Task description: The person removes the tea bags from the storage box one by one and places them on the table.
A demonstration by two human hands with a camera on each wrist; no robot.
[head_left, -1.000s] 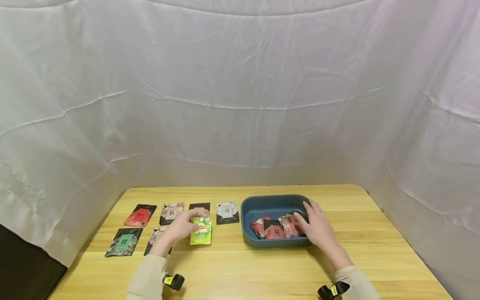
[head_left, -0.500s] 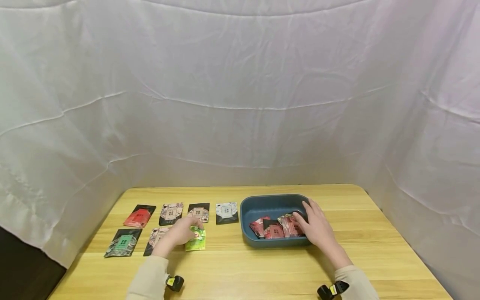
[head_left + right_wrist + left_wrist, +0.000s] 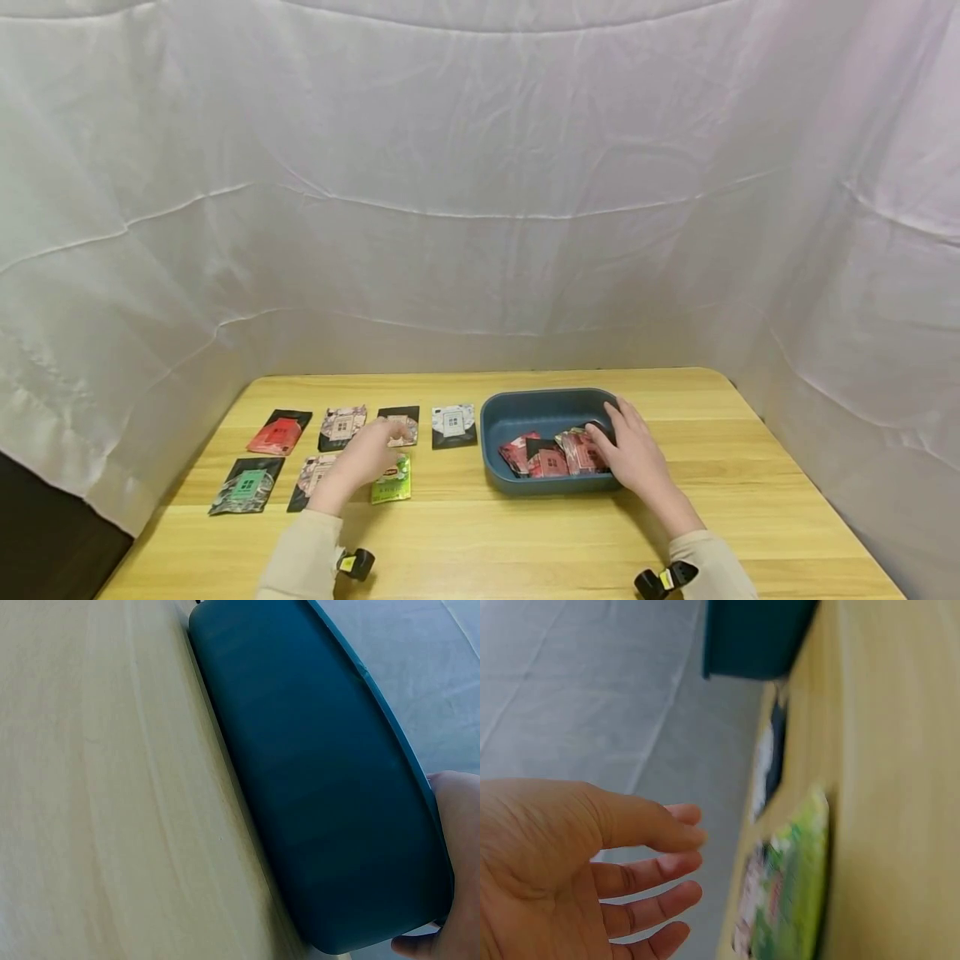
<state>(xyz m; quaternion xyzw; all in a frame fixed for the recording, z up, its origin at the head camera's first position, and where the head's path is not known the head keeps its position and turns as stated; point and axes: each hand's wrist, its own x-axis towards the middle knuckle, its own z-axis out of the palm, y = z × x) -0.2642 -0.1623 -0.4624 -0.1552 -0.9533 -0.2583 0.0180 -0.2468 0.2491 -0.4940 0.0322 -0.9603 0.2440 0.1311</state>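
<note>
My left hand (image 3: 367,455) hovers over the left part of the table, fingers apart and holding nothing. Just below its fingertips lies a green tea sachet (image 3: 393,485) with a red label. The left wrist view shows a gap between the loose fingers (image 3: 656,904) and the green sachet. My right hand (image 3: 642,460) grips the right rim of a blue plastic bin (image 3: 517,410), thumb over the inside. Several red and dark tea sachets (image 3: 551,462) lie in the bin's front part. From the right wrist, mostly the bin's outer wall shows.
On the left, flat sachets lie in two rows, including a red one (image 3: 281,432), a green-labelled one (image 3: 246,485) and a white-and-black one (image 3: 453,425). My left forearm partly covers a pink-and-black sachet (image 3: 306,480). A pale curtain (image 3: 480,275) surrounds the wooden table (image 3: 487,542).
My left hand carried the green sachet left and toward me, set it down, then let go and drew slightly away. The right hand and bin have stayed put.
</note>
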